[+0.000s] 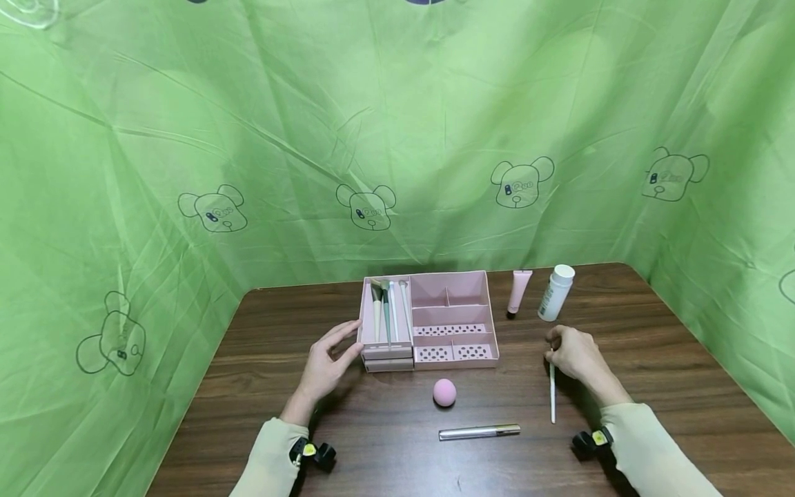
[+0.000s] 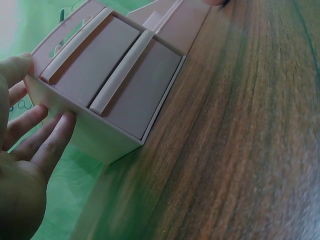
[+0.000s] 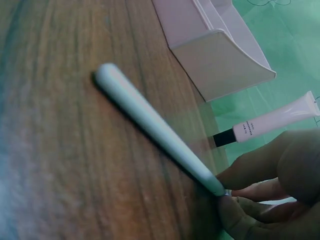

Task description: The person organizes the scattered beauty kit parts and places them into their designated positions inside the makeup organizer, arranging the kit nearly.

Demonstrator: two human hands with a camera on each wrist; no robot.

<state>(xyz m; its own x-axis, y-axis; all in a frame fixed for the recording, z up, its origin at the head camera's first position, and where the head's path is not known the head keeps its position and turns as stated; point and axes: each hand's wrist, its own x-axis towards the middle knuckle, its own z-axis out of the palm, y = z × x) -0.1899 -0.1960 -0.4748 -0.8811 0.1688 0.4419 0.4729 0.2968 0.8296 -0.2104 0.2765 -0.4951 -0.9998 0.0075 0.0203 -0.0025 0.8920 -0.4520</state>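
At the left side of a pink desktop organizer (image 1: pixel 450 279) is my left hand (image 1: pixel 324 364), its fingertips resting against the side wall (image 2: pixel 87 132) and the front corner. Several makeup brushes (image 1: pixel 386 310) lie in the organizer's left top compartment, above two drawers (image 2: pixel 135 90). On the right, my right hand (image 1: pixel 577 353) pinches a white-handled makeup brush (image 1: pixel 553 397) at the narrow end of its handle. The handle (image 3: pixel 150 122) points toward the table's front, low over the wood. The brush's head is hidden by the fingers.
A pink tube (image 1: pixel 519 293) with a black cap and a white bottle (image 1: pixel 555 293) stand behind my right hand. A pink makeup sponge (image 1: pixel 444 393) and a silver pen-like tube (image 1: pixel 478 432) lie in front of the organizer. Green cloth (image 1: pixel 435 138) hangs around the table.
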